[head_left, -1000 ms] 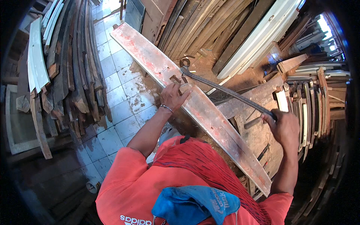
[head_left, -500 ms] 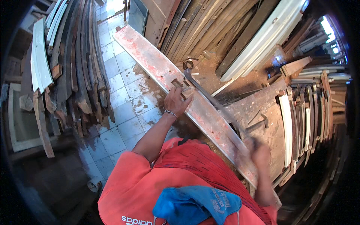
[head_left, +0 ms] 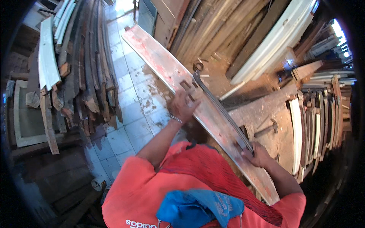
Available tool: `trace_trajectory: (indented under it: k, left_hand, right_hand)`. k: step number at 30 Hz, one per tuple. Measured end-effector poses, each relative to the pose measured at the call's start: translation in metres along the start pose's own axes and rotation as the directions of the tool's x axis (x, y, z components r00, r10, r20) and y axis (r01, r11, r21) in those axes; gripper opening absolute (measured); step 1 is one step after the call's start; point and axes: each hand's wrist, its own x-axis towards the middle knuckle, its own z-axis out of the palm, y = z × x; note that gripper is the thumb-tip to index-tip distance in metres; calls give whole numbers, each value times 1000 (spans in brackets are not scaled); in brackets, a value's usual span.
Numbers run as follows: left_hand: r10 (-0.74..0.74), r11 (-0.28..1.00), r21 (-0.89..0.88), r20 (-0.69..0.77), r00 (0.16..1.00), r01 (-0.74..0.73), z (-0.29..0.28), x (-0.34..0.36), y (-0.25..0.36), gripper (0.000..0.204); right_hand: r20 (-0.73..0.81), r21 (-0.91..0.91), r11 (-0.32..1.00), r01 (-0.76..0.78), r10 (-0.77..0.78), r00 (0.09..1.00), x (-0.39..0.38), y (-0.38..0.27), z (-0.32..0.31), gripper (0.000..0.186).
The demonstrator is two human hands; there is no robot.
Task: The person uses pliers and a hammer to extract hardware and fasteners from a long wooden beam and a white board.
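Note:
A long plank (head_left: 216, 125) with worn white and reddish paint lies diagonally in front of me, from far left to near right. My left hand (head_left: 183, 106) grips its left edge beside rectangular cutouts (head_left: 186, 84), thumb and fingers over the face. My right hand (head_left: 258, 155) is closed around the near end of a long dark crowbar (head_left: 222, 106). The bar runs along the plank's right side, and its bent far end is close to the cutouts. Whether that end touches the wood, I cannot tell.
Stacked old timber (head_left: 83, 64) leans at the left beside a tiled floor (head_left: 129, 110). More boards (head_left: 224, 22) stand at the back, with a white beam (head_left: 273, 41). A hammer (head_left: 266, 129) lies on a wooden surface to the right, near upright slats (head_left: 315, 117).
The view has shifted slightly. My right hand and the crowbar were blurred by motion and now appear sharper; my right forearm has swung outward to the right. My left hand stays by the cutouts.

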Motion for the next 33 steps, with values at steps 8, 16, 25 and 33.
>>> trace_trajectory:
  k: [8,16,25,33]
  left_hand:
    - [451,889,-276,381,808,-366,79,-2,156,21]
    - [221,964,-44,685,694,-264,131,-39,167,32]
    - [343,927,-70,555,758,-368,145,-49,157,31]
    - [421,903,-160,522,742,-399,149,-39,166,35]
  right_hand:
    - [-145,116,963,244,-226,963,3,23,27,80]
    - [-177,-35,951,309,-310,934,11,22,28,94]
    - [-235,-262,929,262,-324,916,16,40,31,113]
    - [-313,-143,942,303,-333,889,25,47,29,106]
